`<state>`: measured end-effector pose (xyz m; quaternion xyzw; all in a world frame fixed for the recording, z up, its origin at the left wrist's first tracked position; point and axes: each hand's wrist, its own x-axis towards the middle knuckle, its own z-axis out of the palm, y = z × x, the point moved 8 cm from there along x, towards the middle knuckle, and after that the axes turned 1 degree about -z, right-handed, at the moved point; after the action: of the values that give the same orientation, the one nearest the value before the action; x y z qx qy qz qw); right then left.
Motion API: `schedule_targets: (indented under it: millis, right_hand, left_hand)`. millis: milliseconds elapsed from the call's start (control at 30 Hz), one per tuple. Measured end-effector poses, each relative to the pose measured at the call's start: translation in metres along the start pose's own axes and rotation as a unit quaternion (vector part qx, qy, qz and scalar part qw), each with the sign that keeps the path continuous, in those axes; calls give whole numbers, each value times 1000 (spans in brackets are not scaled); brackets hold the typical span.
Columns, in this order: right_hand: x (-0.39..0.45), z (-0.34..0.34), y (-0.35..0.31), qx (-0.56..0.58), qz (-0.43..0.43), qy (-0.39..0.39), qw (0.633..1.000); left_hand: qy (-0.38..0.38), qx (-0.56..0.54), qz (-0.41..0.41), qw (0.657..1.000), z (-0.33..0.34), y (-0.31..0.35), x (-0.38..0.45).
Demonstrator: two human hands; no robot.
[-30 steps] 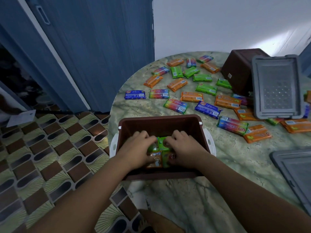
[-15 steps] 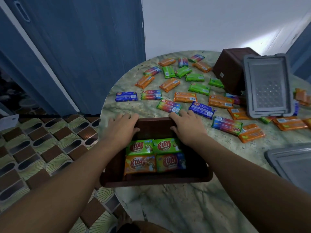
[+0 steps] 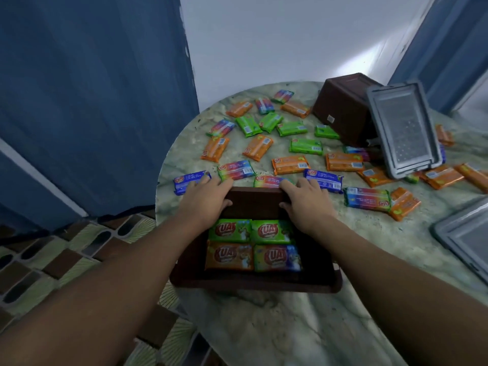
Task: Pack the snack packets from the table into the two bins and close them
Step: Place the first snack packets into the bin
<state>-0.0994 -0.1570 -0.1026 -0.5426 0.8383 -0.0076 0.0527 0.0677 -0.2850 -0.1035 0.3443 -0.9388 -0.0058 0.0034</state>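
The left hand (image 3: pixel 204 198) lies on the far left corner of the near bin (image 3: pixel 253 282), fingers bent over the rim and the thumb inside against the wall, so it grips this corner. The right hand (image 3: pixel 307 200) does the same on the far right corner. In my judgement both hands hold the far wall to move or steady the bin, perhaps to bring it closer to the loose packets; I cannot say which.

Just below the two hands, inside the bin, four packed packets (image 3: pixel 253 245) lie flat in two rows, touching each other: two green ones nearer to the hands, an orange one and a multicoloured one further toward the person. They lie flat probably so that more layers fit above.

Just beyond the fingers, a blue packet (image 3: pixel 191 181) and a rainbow packet (image 3: pixel 236 170) lie on the tabletop (image 3: pixel 264 326), almost touching the fingertips. Further out, many loose packets (image 3: pixel 290 165) in orange, green and blue are spread over the tabletop, so most of the packing is not yet done.

Far to the right of the right hand, the second bin (image 3: pixel 343 109) lies tipped, with a grey lid (image 3: pixel 404 128) leaning on it. Another grey lid (image 3: pixel 464 233) lies at the right edge, near the right forearm.
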Motion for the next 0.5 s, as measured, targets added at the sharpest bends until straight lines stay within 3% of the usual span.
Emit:
schedule_targets:
  millis: [267, 500]
  right_hand:
    - [1, 3, 0, 1, 44, -7, 999]
    - [1, 1, -1, -8, 37, 1, 999]
  left_hand:
    - [15, 5, 39, 999, 4, -5, 14]
    - [77, 5, 64, 995, -4, -1, 4]
